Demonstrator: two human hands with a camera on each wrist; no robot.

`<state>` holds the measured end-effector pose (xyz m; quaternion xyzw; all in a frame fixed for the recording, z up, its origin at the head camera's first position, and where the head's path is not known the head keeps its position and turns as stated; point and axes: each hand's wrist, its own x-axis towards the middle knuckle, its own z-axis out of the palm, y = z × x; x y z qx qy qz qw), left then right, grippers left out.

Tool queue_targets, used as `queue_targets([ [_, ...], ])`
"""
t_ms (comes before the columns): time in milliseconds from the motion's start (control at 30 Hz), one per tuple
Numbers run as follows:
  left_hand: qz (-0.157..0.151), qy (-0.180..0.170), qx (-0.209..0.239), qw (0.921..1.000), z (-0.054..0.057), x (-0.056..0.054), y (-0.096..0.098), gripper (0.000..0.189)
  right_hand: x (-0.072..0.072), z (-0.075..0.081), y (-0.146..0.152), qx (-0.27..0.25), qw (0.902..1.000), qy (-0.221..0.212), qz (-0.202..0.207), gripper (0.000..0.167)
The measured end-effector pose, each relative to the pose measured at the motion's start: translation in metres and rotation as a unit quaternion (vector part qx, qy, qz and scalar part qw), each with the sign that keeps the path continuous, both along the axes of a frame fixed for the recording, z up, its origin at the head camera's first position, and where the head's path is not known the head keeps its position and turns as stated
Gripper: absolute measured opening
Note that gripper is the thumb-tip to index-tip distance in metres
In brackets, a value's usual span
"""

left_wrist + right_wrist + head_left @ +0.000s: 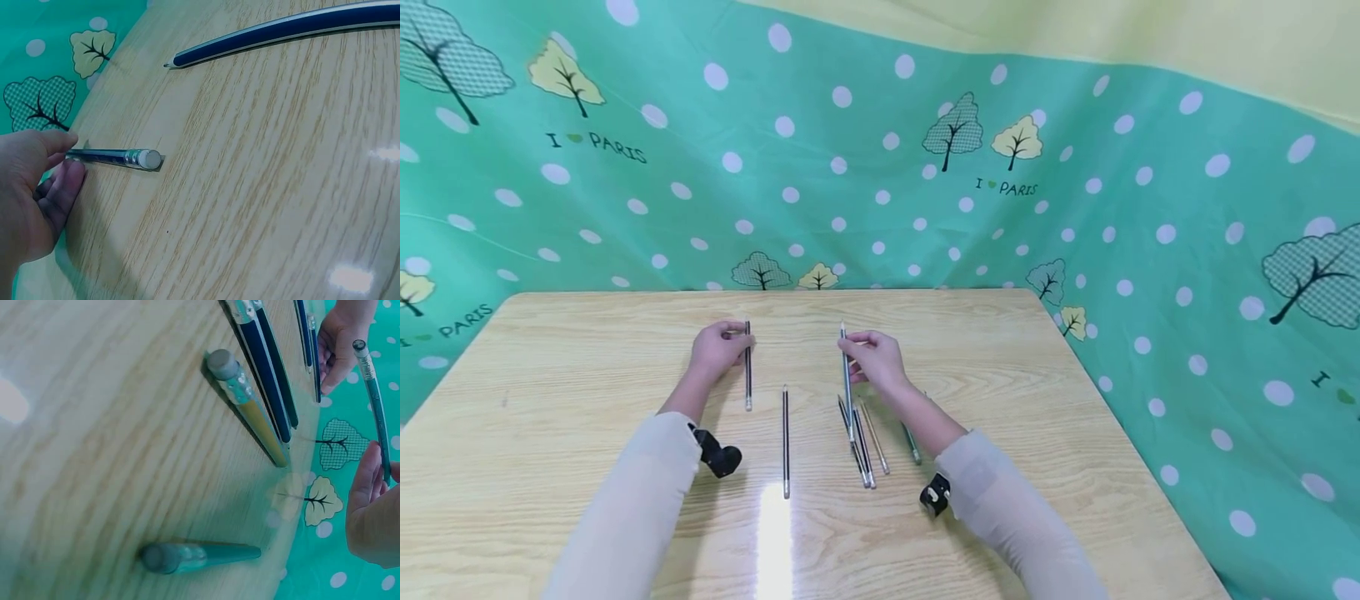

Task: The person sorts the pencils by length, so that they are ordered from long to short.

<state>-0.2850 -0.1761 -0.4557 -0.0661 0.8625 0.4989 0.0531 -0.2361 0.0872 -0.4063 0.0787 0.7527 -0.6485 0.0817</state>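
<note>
My left hand (721,348) pinches a dark striped pencil (748,379) near its far end. This pencil lies at the table's back, its eraser end toward me, as the left wrist view shows up close. Between thumb and fingers my right hand (877,360) holds a green pencil (375,400), raised, its eraser end toward me. Below it lies a loose group of pencils: dark blue striped pencils (265,372) and a yellow pencil (261,428). Another dark blue striped pencil (786,442) lies alone between the two hands.
A second green pencil (212,555) lies on the table, partly under my right forearm in the head view. The wooden table (587,350) meets a green dotted cloth (865,167) at its back and right edges. Wrist cameras stick out below both sleeves.
</note>
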Motion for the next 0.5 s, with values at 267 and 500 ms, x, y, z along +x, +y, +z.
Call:
queue_targets([
  [267,0.001,0.005,0.006,1.0000,-0.002,0.002,0.001,0.045,-0.005,0.003,-0.006,0.005,1.0000,0.002,0.002,0.023],
  [500,0.005,0.003,0.009,0.9999,-0.001,0.004,0.003,0.043,-0.011,0.008,-0.012,-0.001,1.0000,0.005,0.008,0.024],
])
